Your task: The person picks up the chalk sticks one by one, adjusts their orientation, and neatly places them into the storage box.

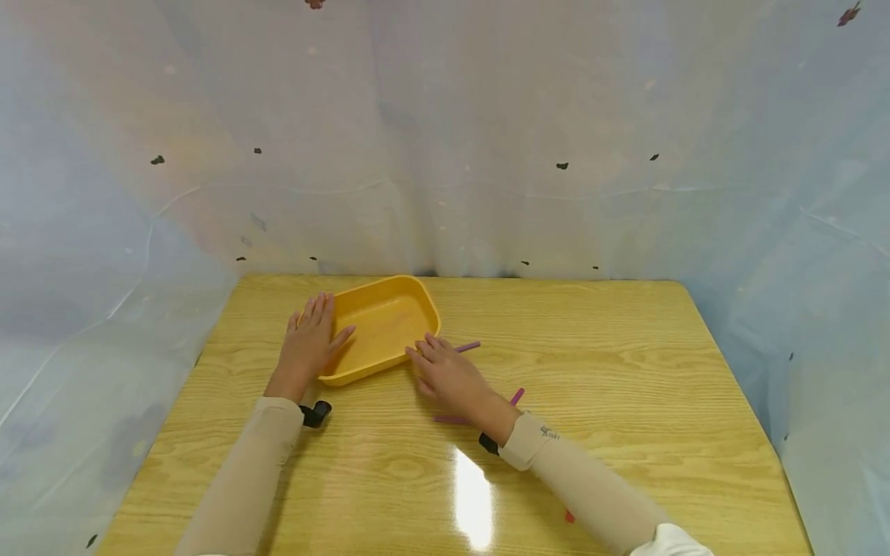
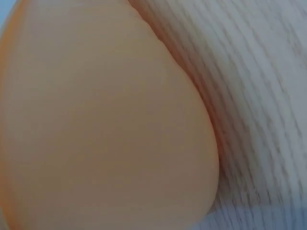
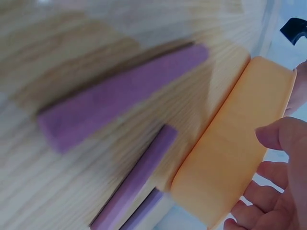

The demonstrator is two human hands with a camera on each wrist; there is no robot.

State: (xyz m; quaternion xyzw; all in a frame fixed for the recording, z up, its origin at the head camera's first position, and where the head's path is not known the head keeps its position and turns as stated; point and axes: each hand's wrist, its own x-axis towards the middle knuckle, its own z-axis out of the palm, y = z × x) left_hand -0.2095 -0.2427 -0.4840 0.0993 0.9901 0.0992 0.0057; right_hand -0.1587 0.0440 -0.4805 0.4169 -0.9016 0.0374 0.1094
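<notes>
A shallow yellow-orange plastic tray (image 1: 385,332) lies at an angle on the table, toward its far side. Over the tray's left end lies my left hand (image 1: 306,347), its fingers straight at the rim and the thumb reaching over the inside. The tray's smooth outer wall (image 2: 110,120) fills most of the left wrist view. My right hand (image 1: 450,377) is at the near right corner, fingers loosely extended at the rim. In the right wrist view its thumb (image 3: 278,134) overlaps the wall, while the other fingers lie along the rim.
Three purple sticks (image 3: 124,96) lie on the wooden table (image 1: 626,363) beside and beneath the right hand. A small red piece (image 1: 569,516) peeks out by the right forearm. Pale patterned sheeting (image 1: 445,154) hangs behind the table and along both sides.
</notes>
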